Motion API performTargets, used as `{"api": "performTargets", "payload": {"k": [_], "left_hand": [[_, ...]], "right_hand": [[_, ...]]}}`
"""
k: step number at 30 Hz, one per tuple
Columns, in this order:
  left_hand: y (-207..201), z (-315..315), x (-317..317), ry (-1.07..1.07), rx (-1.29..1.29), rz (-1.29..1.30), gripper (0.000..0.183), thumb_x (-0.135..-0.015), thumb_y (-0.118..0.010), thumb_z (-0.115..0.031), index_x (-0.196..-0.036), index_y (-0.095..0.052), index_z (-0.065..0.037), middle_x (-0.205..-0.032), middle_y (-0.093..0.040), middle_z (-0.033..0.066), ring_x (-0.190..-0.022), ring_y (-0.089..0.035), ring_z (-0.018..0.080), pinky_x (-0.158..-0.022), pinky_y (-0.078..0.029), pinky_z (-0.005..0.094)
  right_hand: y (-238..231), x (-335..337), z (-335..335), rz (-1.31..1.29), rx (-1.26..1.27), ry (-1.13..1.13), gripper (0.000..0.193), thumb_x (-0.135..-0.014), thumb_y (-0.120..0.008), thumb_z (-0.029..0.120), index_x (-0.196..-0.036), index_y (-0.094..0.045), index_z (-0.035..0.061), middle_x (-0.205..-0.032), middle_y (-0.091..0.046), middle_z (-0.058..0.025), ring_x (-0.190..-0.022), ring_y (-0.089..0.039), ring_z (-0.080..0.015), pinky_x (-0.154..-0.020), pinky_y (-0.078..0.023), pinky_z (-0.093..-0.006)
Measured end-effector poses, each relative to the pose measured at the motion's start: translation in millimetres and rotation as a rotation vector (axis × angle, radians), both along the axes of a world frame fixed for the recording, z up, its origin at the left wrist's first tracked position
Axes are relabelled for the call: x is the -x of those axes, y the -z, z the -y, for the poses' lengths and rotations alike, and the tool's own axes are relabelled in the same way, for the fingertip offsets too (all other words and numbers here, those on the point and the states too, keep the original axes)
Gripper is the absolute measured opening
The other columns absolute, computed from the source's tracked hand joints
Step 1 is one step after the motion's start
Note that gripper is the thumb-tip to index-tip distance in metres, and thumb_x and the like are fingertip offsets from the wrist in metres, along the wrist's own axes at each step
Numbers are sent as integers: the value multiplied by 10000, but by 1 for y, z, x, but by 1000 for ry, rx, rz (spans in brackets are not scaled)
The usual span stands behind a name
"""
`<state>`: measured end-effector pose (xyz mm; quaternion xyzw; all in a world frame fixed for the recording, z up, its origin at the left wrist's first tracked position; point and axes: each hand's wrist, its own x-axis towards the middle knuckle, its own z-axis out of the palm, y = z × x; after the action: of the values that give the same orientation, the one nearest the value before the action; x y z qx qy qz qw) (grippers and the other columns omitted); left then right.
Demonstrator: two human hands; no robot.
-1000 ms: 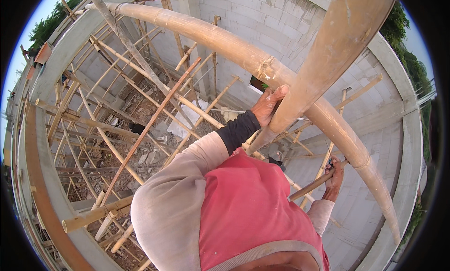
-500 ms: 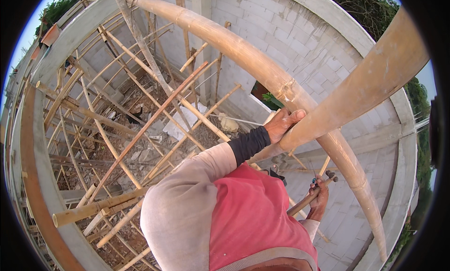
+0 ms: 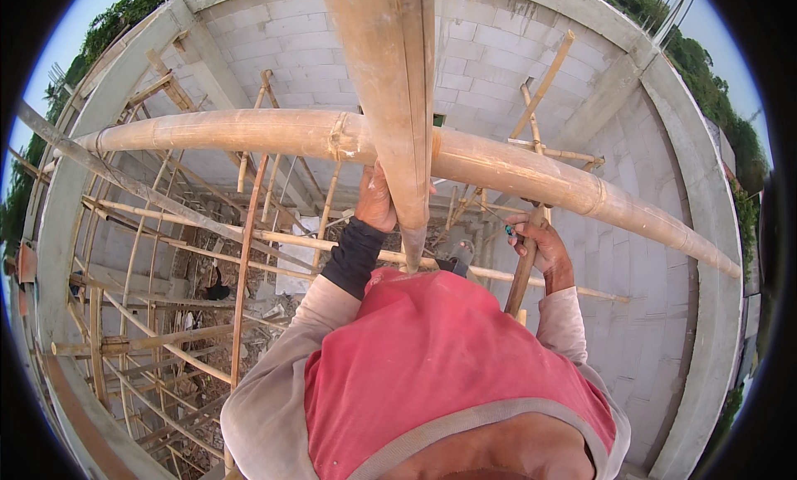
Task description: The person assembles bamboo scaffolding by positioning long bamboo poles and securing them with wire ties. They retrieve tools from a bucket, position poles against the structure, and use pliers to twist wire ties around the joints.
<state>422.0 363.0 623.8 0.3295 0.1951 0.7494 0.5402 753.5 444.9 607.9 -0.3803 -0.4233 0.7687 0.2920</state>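
My left hand (image 3: 378, 199) is closed on the thick, upright bamboo pole (image 3: 400, 90), just below where it crosses a long horizontal bamboo pole (image 3: 531, 163). Part of that hand is hidden behind the upright pole. Over on the right, my right hand (image 3: 544, 249) grips the wooden handle of a hammer (image 3: 522, 281), whose dark head is mostly hidden beneath the horizontal pole. A small teal object shows at the fingers of this hand, too small to name. Thin wire seems to stick out near them.
Thinner bamboo scaffolding (image 3: 199, 252) crosses below on the left, over rubble-strewn ground. A grey pole (image 3: 158, 194) slants across it. Pale block walls (image 3: 506, 57) topped by concrete beams (image 3: 706, 347) surround me. A foot (image 3: 462, 252) shows below the poles.
My view has turned, so the upright pole now stands near the middle and the horizontal one lies more level. Both hands keep their holds; the hammer now points more upward in the picture.
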Motion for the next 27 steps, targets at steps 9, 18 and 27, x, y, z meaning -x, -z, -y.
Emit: {"api": "performTargets", "payload": {"k": [9,18,27], "left_hand": [[8,-1,3,10,-31,-20,601,-950,-618,-503,-1295,-493,-27,-994,-677,167,-793,-714,338,-669,-604,430],[9,-1,0,-17,-3,19,453,-996,-584,-396,-1266,-507,-40,-989,-679,165,-791,-716,349,-683,-613,433],[6,1,3,-20,-62,8,492,-987,-589,-432,-1280,-492,-48,-1029,-671,168,-795,-705,336,-699,-608,435]], "right_hand": [[-16,-2,65,504,-73,-642,361,-779,-605,19,-1132,-667,-30,-807,-665,-70,-683,-638,-145,-570,-501,-260],[9,-7,49,253,-27,-377,175,-852,-659,104,-996,-624,12,-772,-645,-58,-608,-623,-131,-517,-468,-239],[-5,32,11,76,-110,-61,171,-900,-671,146,-1026,-629,39,-786,-630,-48,-538,-564,-91,-461,-447,-227]]}}
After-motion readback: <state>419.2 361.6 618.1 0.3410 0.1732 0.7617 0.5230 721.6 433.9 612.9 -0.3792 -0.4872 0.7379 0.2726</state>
